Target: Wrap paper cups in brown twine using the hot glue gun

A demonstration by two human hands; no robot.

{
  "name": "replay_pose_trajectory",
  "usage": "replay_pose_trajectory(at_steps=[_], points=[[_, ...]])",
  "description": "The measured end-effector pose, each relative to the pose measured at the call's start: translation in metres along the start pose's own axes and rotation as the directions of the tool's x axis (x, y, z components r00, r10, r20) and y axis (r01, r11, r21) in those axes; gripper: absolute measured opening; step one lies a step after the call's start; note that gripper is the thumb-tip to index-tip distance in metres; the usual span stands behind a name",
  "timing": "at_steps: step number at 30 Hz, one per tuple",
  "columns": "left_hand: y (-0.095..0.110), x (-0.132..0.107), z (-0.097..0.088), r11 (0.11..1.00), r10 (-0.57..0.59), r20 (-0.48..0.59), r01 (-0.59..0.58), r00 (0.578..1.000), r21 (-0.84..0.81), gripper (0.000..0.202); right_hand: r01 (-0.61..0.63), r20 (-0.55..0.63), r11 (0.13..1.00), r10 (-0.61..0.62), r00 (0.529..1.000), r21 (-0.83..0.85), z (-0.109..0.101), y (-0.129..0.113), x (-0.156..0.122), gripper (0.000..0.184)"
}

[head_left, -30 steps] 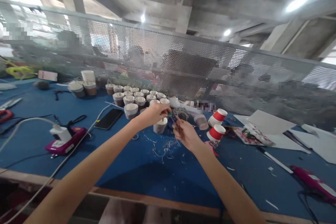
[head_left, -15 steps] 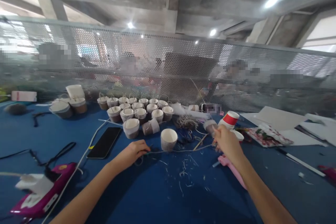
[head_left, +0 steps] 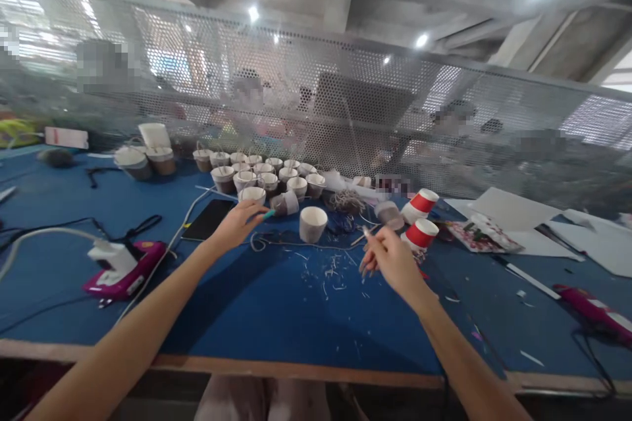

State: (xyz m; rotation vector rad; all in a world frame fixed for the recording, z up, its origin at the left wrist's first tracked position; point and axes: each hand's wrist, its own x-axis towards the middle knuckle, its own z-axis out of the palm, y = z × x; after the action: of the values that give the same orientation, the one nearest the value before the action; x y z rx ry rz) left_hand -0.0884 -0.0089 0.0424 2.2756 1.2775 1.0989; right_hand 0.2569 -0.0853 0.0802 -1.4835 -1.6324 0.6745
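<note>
My left hand (head_left: pixel 237 225) reaches over the edge of a black phone, its fingers closed on a small teal stick-like thing (head_left: pixel 268 214) whose kind I cannot make out. My right hand (head_left: pixel 391 258) hovers over the table on the other side, fingers loosely bent and apart, with no held thing plainly visible. Between the hands an off-white cup (head_left: pixel 313 225) stands upright, touched by neither. A thin grey cord (head_left: pixel 291 245) lies along the table in front of the cup, with a loop at its left end.
Rows of small cups with cord handles (head_left: pixel 245 179) stand behind. Red-and-white paper cups (head_left: pixel 423 200) and a cord tangle (head_left: pixel 347 201) lie right of centre. A purple power strip (head_left: pixel 126 270) sits left; papers (head_left: pixel 513 217) lie right. A perforated screen (head_left: pixel 276 99) closes the back.
Both hands have come off the cord, which now lies on the table. My left hand has moved up toward the phone. The view has tipped down, showing the table's front edge.
</note>
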Motion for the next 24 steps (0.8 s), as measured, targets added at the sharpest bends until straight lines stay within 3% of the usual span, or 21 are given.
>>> replay_pose_trajectory(at_steps=[1,2,3,5,7,8,11,14,16,18,20,21,22,24], points=[[0.009,0.0,0.004,0.978,-0.072,-0.071,0.057,0.995,-0.201,0.033,-0.024,0.065,1.0,0.023,0.998,0.008,0.009,-0.001,-0.016,0.035],[0.019,-0.001,0.009,0.879,-0.163,-0.077,0.11,0.984,-0.463,0.037,-0.048,0.114,0.999,0.047,0.992,0.007,0.019,-0.002,-0.032,0.034],[0.031,-0.002,0.017,0.7,-0.215,0.014,0.164,0.977,-0.695,0.044,-0.053,0.163,0.999,0.054,0.985,-0.012,0.03,-0.002,-0.047,0.033],[0.053,-0.006,0.033,0.587,-0.182,0.122,0.207,0.976,-0.783,0.055,-0.041,0.262,0.998,0.051,0.964,-0.042,0.052,-0.001,-0.071,0.029],[0.07,-0.012,0.049,0.35,-0.13,0.27,0.298,0.954,-0.888,0.053,-0.044,0.298,0.997,0.06,0.953,-0.061,0.072,-0.001,-0.086,0.027],[0.076,-0.015,0.055,0.294,-0.123,0.312,0.335,0.942,-0.895,0.048,-0.059,0.303,0.996,0.077,0.95,-0.066,0.08,-0.002,-0.09,0.026],[0.08,-0.021,0.063,0.225,-0.212,0.351,0.396,0.912,-0.89,0.027,-0.122,0.328,0.992,0.114,0.938,0.006,0.088,-0.004,-0.094,0.026],[0.073,-0.021,0.064,0.204,-0.325,0.353,0.43,0.877,-0.88,0.015,-0.117,0.369,0.985,0.063,0.927,0.124,0.067,-0.001,-0.091,0.028],[0.068,-0.02,0.065,0.196,-0.344,0.372,0.454,0.862,-0.869,0.011,-0.044,0.196,0.999,0.038,0.98,0.026,0.039,0.009,-0.083,0.032],[0.065,-0.02,0.069,0.194,-0.316,0.425,0.496,0.848,-0.846,0.013,-0.019,-0.131,0.968,-0.014,0.991,-0.249,0.009,0.026,-0.071,0.031],[0.065,-0.023,0.075,0.198,-0.275,0.495,0.552,0.824,-0.81,0.018,-0.191,-0.326,0.779,-0.019,0.945,-0.598,-0.016,0.046,-0.057,0.038],[0.065,-0.024,0.079,0.202,-0.254,0.526,0.577,0.811,-0.792,0.021,-0.322,-0.373,0.642,0.06,0.926,-0.696,-0.025,0.054,-0.05,0.042],[0.066,-0.026,0.082,0.207,-0.233,0.553,0.597,0.8,-0.775,0.024,-0.417,-0.402,0.53,0.152,0.903,-0.738,-0.031,0.061,-0.044,0.041],[0.068,-0.029,0.086,0.215,-0.189,0.594,0.623,0.782,-0.752,0.032,-0.46,-0.399,0.401,0.23,0.888,-0.792,-0.037,0.069,-0.036,0.038]])
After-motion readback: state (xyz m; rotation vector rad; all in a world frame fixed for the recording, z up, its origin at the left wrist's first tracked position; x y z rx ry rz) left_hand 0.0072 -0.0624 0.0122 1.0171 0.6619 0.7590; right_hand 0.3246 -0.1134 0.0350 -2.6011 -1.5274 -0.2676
